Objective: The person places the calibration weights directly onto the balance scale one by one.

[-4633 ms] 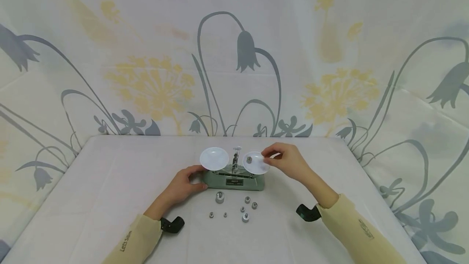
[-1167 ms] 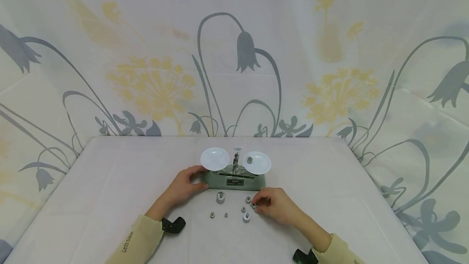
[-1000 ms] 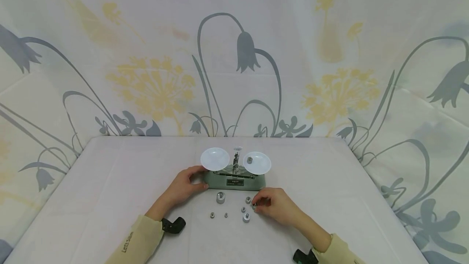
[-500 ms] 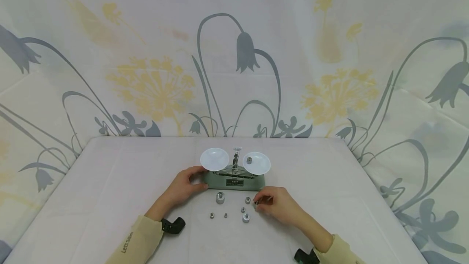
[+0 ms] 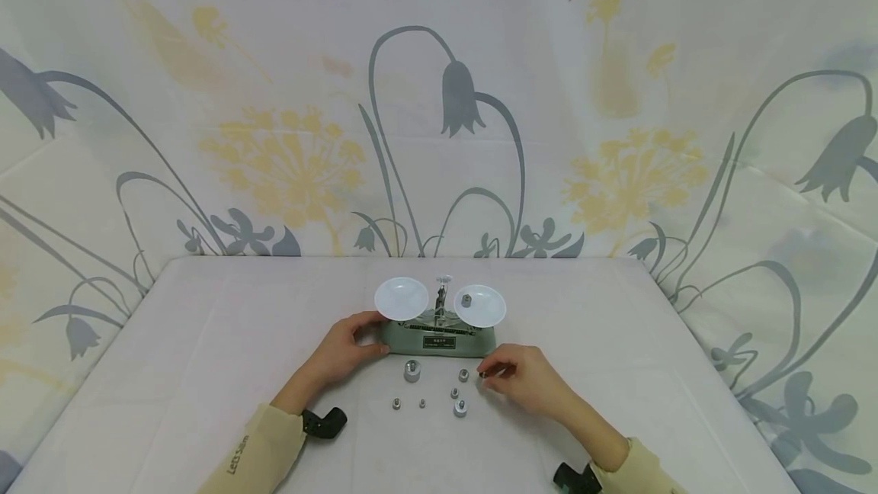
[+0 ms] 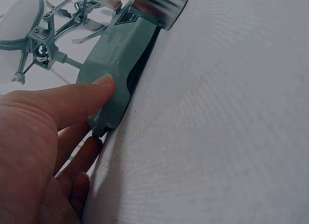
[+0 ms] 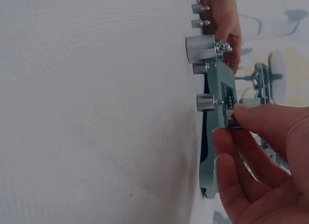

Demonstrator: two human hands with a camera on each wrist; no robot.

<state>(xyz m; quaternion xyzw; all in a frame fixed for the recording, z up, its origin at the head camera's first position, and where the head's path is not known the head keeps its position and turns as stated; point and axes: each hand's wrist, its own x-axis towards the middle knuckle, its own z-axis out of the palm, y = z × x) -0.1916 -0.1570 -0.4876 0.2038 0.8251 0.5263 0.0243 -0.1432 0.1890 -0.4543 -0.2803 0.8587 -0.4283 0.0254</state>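
A green balance scale (image 5: 405,339) with two white pans stands on the table. My left hand (image 5: 346,345) grips its left end, thumb (image 6: 89,101) on the front face and fingers behind. On the right pan (image 5: 488,312) sits one small metal weight (image 5: 466,300); the left pan (image 5: 401,297) bears nothing. In front of the base's right end, my right hand (image 5: 524,381) pinches another metal weight (image 7: 232,119) between thumb and fingertips, raised off the cloth. My fingers partly hide it.
Several knobbed metal weights stand before the scale: a large one (image 5: 411,372), one near my right fingertips (image 5: 463,376), another at the front (image 5: 460,408), and smaller ones further left (image 5: 396,404). White cloth (image 5: 226,341) covers the table; a flowered curtain (image 5: 439,136) hangs behind.
From beside the right pan, my right hand came down to the weights, took hold of one and lifted it slightly, away from the others. My left hand kept its grip on the scale.
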